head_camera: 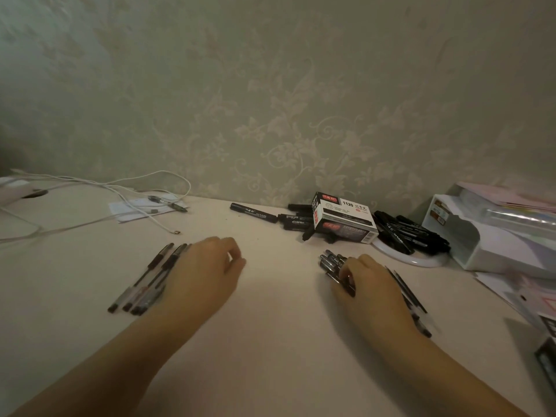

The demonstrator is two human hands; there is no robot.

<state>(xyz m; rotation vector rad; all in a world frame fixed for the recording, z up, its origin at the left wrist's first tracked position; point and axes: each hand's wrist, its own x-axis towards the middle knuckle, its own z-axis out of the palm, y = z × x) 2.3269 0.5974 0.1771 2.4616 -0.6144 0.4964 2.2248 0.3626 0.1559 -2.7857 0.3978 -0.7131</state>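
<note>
A row of several slim pens with dark caps [141,282] lies side by side on the pale desk [276,311] at the left. My left hand [207,272] rests against the right side of that row, its fingers loosely curled with nothing visibly in them. At the right lies a second bunch of pens [332,261]. My right hand [373,288] covers most of that bunch and its fingers curl down around several pens. More pen ends stick out behind this hand.
A marker box [343,219] stands by the wall amid loose black markers [412,234], and one marker [254,212] lies apart. White cables [126,191] and papers occupy the back left. A white desk organizer [469,236] and papers fill the right edge.
</note>
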